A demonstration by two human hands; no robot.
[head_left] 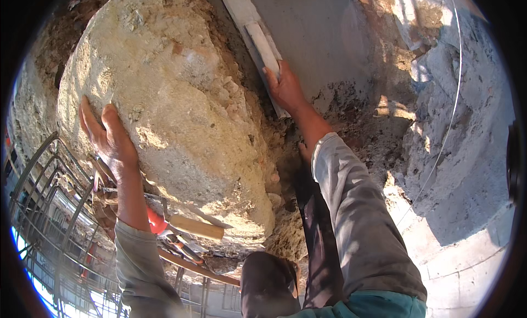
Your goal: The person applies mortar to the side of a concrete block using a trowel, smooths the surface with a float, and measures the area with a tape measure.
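My right hand (284, 86) is closed on the handle of a long flat float (236, 9), which lies against a smooth grey mortar surface (324, 38) in the upper middle, with its long side running down toward me. My left hand (107, 134) rests with fingers apart on a large pale, rough rock (164, 87) filling the left middle. Below it are some tools, among them a wooden handle (196, 226) and a red object (156, 222), partly hidden by my arm.
Steel rebar cages (52, 175) stand at the left. My legs (263, 285) show at the bottom, beside broken rubble and soil. A white line (455, 87) runs down the rough grey face (477, 137) on the right, above pale blocks (461, 268).
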